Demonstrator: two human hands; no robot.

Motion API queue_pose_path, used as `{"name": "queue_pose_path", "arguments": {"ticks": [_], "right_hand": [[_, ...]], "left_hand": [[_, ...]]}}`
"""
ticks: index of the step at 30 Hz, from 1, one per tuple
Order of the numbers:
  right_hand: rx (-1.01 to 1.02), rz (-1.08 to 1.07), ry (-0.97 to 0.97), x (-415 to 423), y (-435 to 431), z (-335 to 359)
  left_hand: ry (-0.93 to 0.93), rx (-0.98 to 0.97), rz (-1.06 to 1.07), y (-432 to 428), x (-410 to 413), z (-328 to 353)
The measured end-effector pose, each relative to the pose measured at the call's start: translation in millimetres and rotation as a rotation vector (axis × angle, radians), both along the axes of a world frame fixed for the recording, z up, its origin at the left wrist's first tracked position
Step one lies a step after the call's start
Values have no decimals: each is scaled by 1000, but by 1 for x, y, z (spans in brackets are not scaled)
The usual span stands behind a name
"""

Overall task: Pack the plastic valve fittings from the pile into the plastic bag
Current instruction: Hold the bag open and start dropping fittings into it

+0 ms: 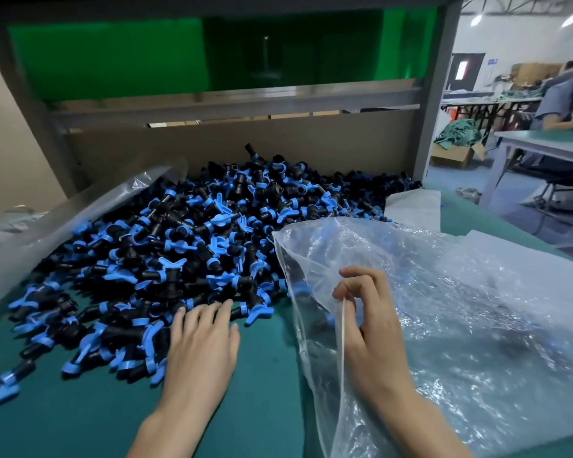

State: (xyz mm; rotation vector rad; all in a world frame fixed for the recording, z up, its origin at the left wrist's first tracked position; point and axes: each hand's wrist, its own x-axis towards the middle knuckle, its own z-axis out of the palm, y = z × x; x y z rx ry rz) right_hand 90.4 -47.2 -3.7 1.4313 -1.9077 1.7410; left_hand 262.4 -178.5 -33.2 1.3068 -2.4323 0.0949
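1. The valve fittings [196, 233]: black bodies with blue wing handles, heaped on the green table [262, 391] against a cardboard backboard [212, 147], just left of the bag. I judge each one light, rigid and smooth. Loose pieces will roll, so I would scoop several from the pile's near edge rather than pinch 1 by its handle.
2. The plastic bag [444, 309]: clear, thin, limp film lying just right of the pile, mouth turned toward it. I judge it slippery and unable to stay open alone, so the hold belongs on the mouth rim. Dark shapes show through the film, too blurred to count.
3. The right hand [368, 328]: fingers curled, pinching the rim of the bag's mouth and holding it raised.
4. The left hand [201, 352]: fingers straight, lying flat at the pile's near edge, fingertips touching fittings, holding nothing.
5. Counts: fittings, far too many for me to count; 1 bag in hand; 2 hands; 1 further clear bag [63, 219] lying over the pile's left edge.
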Motion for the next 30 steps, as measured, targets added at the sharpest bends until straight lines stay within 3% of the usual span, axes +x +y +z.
{"name": "queue_pose_path", "arguments": {"ticks": [10,13,16,19,25,30], "right_hand": [[-4,12,-38,-1,-1,-2],[0,20,-64,-2,-1,-3],[-6,32,-109,-4,-1,-4],[-1,38,-133,-7,-2,-6],[-30,45,-155,-7,-2,-4],[-31,46,-154,-8,-2,-5]], "left_hand": [[108,34,-56,-2,-2,-2],[341,96,-134,2,3,1],[765,353,-142,7,6,4],[1027,557,-102,9,4,9],[1251,835,-95,15,1,11],[1300,904,-122,19,-2,11]]}}
